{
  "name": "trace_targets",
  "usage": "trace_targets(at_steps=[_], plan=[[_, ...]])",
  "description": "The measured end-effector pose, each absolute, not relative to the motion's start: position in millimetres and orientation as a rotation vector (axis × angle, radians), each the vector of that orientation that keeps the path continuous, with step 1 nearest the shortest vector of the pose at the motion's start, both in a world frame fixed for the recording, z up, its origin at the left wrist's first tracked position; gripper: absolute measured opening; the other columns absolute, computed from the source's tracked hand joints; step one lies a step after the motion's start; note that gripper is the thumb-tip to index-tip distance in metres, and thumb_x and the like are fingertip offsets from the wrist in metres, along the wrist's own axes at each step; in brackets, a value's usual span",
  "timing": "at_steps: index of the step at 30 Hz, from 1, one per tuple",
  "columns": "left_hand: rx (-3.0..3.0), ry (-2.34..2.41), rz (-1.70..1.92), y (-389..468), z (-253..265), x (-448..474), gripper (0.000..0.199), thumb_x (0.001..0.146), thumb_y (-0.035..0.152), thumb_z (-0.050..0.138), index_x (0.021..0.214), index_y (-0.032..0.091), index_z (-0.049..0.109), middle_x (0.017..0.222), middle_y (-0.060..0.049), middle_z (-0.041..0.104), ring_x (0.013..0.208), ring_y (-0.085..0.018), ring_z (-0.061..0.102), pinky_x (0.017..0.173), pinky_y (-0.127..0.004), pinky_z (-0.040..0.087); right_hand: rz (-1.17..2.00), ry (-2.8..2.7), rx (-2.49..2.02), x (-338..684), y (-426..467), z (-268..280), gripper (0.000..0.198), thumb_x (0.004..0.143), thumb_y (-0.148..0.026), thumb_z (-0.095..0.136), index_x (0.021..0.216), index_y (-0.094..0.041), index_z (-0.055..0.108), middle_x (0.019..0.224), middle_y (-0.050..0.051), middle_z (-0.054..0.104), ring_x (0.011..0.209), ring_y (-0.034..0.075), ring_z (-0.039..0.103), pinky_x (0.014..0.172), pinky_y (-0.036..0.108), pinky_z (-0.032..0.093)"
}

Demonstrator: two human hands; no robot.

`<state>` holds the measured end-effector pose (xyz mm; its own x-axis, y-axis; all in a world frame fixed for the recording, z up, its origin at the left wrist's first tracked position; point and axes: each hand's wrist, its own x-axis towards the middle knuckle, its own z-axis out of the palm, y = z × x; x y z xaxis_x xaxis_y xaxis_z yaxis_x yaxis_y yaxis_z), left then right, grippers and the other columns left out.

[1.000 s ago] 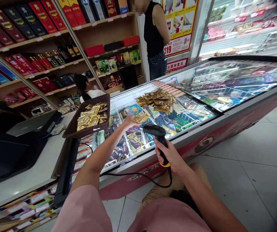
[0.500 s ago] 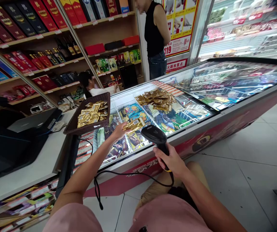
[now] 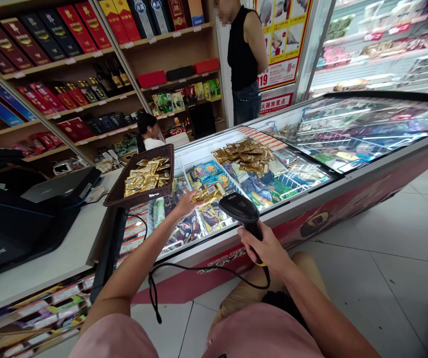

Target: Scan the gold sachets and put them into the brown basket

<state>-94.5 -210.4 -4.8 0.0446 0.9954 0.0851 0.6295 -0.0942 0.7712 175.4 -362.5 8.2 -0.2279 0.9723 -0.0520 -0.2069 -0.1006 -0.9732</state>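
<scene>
Two hands are engaged over the glass lid of a chest freezer. The left hand is closed on one gold sachet, pinching it at its near end so that the printed barcode face points up and toward the scanner. The right hand is wrapped around the handle of a black corded barcode scanner, whose head sits just beside the sachet, slightly below and to its right; the two do not appear to touch. The scanner cable loops down in front of the freezer wall.

A loose heap of matching gold sachets lies on the freezer lid, well beyond the held one. A dark woven tray rests on the corner between the white tabletop and the freezer, and it carries a second batch of sachets.

Judged step: scanning of a single sachet, with the code being presented to the reader. The next move calls for the barcode to be held flat and steady inside the reader's window, with the foil angled to avoid glare from the lit lid, and with the scanner trigger reachable by the right index finger.

Behind the freezer, one person stands in a black sleeveless top, and another person sits low by the shelves.
</scene>
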Motion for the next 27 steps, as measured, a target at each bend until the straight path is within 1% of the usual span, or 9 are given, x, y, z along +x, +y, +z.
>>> trace_targets(at_steps=[3, 6, 12, 16, 19, 21, 22, 24, 27], plan=[[1.797, 1.621, 0.791, -211, -4, -95, 0.040, 0.060, 0.042, 0.082, 0.090, 0.019, 0.069, 0.081, -0.005, 0.070, 0.073, -0.022, 0.060, 0.067, -0.030, 0.044, 1.525, -1.165, -0.984, 175, -363, 8, 0.044, 0.079, -0.058, 0.068, 0.098, -0.020, 0.055, 0.048, -0.010, 0.046, 0.032, 0.006, 0.035, 0.035, 0.021, 0.027], [1.792, 1.617, 0.765, -211, -4, -96, 0.040, 0.064, 0.041, 0.080, 0.093, 0.018, 0.067, 0.086, -0.005, 0.069, 0.076, -0.022, 0.060, 0.067, -0.030, 0.044, 1.545, -1.149, -0.979, 174, -363, 8, 0.044, 0.078, -0.058, 0.069, 0.096, -0.020, 0.054, 0.048, -0.010, 0.045, 0.032, 0.006, 0.035, 0.035, 0.021, 0.028], [1.703, 1.595, 0.774, -212, -7, -96, 0.042, 0.064, 0.035, 0.082, 0.097, 0.015, 0.066, 0.091, -0.008, 0.068, 0.086, -0.025, 0.062, 0.073, -0.034, 0.048, 1.633, -1.071, -0.921, 166, -361, 12, 0.047, 0.076, -0.058, 0.071, 0.094, -0.020, 0.052, 0.050, -0.011, 0.044, 0.032, 0.005, 0.034, 0.034, 0.019, 0.028], [1.585, 1.589, 0.835, -212, 3, -110, 0.039, 0.065, 0.034, 0.081, 0.096, 0.016, 0.064, 0.090, -0.007, 0.068, 0.082, -0.023, 0.064, 0.069, -0.033, 0.051, 1.734, -1.056, -0.894, 160, -360, 14, 0.048, 0.075, -0.058, 0.072, 0.097, -0.021, 0.052, 0.053, -0.011, 0.045, 0.032, 0.005, 0.035, 0.033, 0.018, 0.026], [1.475, 1.620, 0.996, -207, 24, -144, 0.045, 0.068, 0.030, 0.078, 0.107, 0.018, 0.058, 0.098, -0.005, 0.066, 0.080, -0.018, 0.064, 0.070, -0.030, 0.052, 1.739, -1.063, -0.903, 159, -359, 9, 0.047, 0.075, -0.058, 0.072, 0.095, -0.021, 0.051, 0.054, -0.011, 0.046, 0.032, 0.004, 0.035, 0.033, 0.018, 0.027], [1.316, 1.683, 1.291, -201, 40, -173, 0.050, 0.064, 0.023, 0.079, 0.108, 0.019, 0.056, 0.094, -0.002, 0.065, 0.077, -0.015, 0.064, 0.072, -0.029, 0.053, 1.728, -1.050, -0.912, 160, -358, 6, 0.047, 0.076, -0.057, 0.072, 0.095, -0.021, 0.050, 0.054, -0.010, 0.047, 0.032, 0.004, 0.035, 0.033, 0.018, 0.028], [1.259, 1.754, 1.393, -198, 48, -187, 0.050, 0.063, 0.021, 0.079, 0.107, 0.019, 0.055, 0.091, 0.000, 0.065, 0.076, -0.013, 0.063, 0.073, -0.028, 0.053, 1.728, -1.040, -0.915, 161, -357, 4, 0.047, 0.076, -0.056, 0.072, 0.096, -0.021, 0.050, 0.055, -0.010, 0.047, 0.033, 0.004, 0.036, 0.033, 0.018, 0.028], [1.211, 1.906, 1.417, -192, 60, -212, 0.044, 0.064, 0.021, 0.080, 0.100, 0.018, 0.055, 0.087, 0.001, 0.063, 0.075, -0.011, 0.063, 0.075, -0.028, 0.054, 1.736, -1.020, -0.913, 163, -355, 2, 0.047, 0.077, -0.055, 0.072, 0.101, -0.021, 0.051, 0.056, -0.011, 0.047, 0.033, 0.004, 0.036, 0.034, 0.018, 0.029], [1.216, 2.031, 1.317, -183, 70, -231, 0.031, 0.065, 0.025, 0.080, 0.084, 0.016, 0.057, 0.082, -0.002, 0.063, 0.084, -0.017, 0.065, 0.082, -0.034, 0.054, 1.746, -1.014, -0.907, 164, -353, 1, 0.047, 0.078, -0.055, 0.071, 0.104, -0.021, 0.052, 0.056, -0.011, 0.047, 0.033, 0.005, 0.036, 0.034, 0.019, 0.030]])
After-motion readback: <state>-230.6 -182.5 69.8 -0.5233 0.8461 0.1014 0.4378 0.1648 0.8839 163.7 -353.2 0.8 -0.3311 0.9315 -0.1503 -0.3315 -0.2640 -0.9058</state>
